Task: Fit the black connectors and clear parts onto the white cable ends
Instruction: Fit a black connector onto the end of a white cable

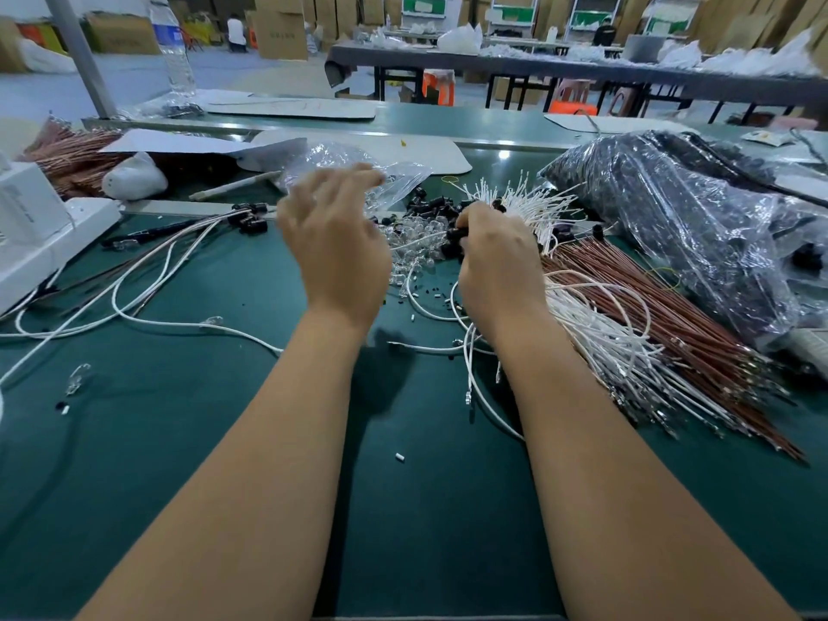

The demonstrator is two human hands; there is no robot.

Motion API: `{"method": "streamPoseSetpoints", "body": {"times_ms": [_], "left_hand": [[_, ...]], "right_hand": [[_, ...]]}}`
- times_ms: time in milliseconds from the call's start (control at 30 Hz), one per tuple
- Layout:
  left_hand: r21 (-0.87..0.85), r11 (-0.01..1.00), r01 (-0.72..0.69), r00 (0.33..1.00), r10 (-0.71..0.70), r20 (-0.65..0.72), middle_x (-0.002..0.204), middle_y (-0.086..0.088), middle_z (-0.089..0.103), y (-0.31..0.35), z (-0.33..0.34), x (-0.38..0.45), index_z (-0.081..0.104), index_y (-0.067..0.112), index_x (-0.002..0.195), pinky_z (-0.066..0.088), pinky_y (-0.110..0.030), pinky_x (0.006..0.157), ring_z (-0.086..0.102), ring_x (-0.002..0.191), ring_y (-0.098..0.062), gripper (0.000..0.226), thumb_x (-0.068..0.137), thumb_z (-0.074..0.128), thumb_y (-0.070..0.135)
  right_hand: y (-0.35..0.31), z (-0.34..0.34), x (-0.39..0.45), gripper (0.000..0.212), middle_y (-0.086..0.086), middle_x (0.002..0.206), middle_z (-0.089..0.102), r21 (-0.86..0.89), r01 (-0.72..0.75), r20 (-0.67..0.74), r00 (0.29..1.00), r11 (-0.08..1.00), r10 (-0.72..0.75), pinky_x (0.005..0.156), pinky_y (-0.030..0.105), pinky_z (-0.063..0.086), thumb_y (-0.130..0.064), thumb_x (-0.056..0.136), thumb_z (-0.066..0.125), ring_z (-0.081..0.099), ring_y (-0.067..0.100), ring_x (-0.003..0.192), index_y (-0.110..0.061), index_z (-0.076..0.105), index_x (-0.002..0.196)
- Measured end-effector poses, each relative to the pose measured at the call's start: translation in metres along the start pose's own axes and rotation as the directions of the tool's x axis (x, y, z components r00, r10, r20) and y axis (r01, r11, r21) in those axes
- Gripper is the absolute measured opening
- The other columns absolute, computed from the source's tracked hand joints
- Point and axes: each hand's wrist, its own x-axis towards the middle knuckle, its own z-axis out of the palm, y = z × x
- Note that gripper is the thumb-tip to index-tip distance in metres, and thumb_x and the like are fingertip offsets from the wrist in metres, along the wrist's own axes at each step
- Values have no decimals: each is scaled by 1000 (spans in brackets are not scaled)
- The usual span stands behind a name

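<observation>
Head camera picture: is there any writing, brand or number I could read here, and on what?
None can be read.
Water bottle: blue label, print blurred.
Cardboard box: faint dark print, too blurred.
White device: embossed lines, too small.
Small packet: a mark, unreadable.

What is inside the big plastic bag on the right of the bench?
Through the crinkled plastic bag only a dark mass shows, apparently small black parts, with a black cord lying across its top. The glare and folds hide the individual pieces, so I cannot confirm they are connectors.
</observation>
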Motion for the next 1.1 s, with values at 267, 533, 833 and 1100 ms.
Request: {"method": "streamPoseSetpoints", "body": {"times_ms": [267,533,833,1100], "left_hand": [[-107,990,-97,909,131,396,81,-7,72,9,9,-8,73,13,93,46,-41,74,63,80,-33,22,95,51,15],[130,990,-47,947,3,321,89,-4,72,-13,9,2,71,20,103,44,-38,86,64,87,-28,25,99,48,28],[274,962,-8,961,-69,269,89,0,65,-15,13,-3,68,20,103,23,-37,90,49,107,-26,23,91,51,13],[75,965,-250,879,194,435,107,-5,65,9,31,-14,68,14,107,27,-36,90,44,114,-28,25,95,46,11]], "right_hand": [[-5,1,-1,24,6,103,62,-10,89,45,995,996,-89,77,35,38,-1,91,47,51,26,93,-13,53,112],[9,-3,1,31,1,95,69,-95,-36,62,997,995,42,53,25,37,3,90,47,64,23,78,-17,51,114],[12,-9,1,24,5,80,61,-187,-81,21,996,979,87,61,32,31,5,88,47,50,26,69,-7,53,108],[-10,-7,0,21,10,96,62,-126,29,2,1000,992,-29,75,36,32,-1,90,38,49,28,82,-8,52,104]]}}
